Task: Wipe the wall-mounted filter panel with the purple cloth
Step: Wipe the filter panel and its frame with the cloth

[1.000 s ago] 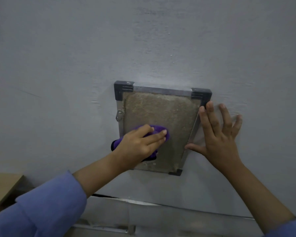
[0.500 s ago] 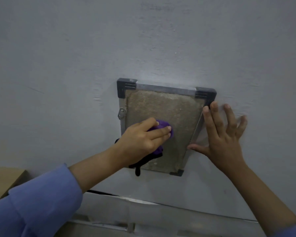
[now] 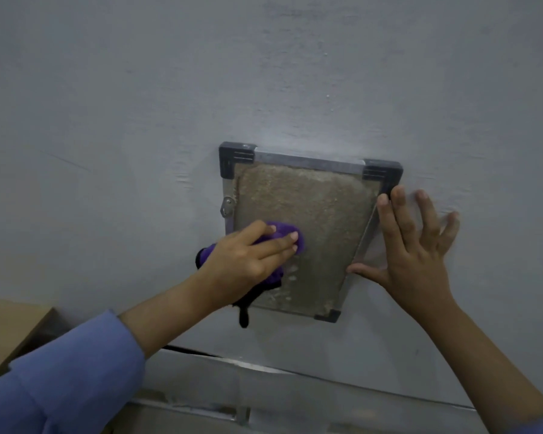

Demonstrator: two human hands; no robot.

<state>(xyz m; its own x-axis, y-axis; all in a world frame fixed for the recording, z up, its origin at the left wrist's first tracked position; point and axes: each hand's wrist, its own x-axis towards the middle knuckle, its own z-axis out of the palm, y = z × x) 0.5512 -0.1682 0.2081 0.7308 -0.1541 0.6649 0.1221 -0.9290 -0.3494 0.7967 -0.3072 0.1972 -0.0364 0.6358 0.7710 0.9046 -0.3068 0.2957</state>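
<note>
Panel: one filter panel [image 3: 308,227], dusty brown mesh, grey frame.
Cloth: one purple cloth [image 3: 284,230], at its 8 o'clock.
Grip: my left hand [image 3: 248,258] presses it flat-fingered; my right hand [image 3: 411,245] is spread at 3 o'clock.

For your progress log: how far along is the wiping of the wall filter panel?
Early. The left hand presses the purple cloth on the filter panel at its lower left, while the right hand lies flat against its right edge. The mat looks brown and dusty nearly all over, so most remains.
</note>
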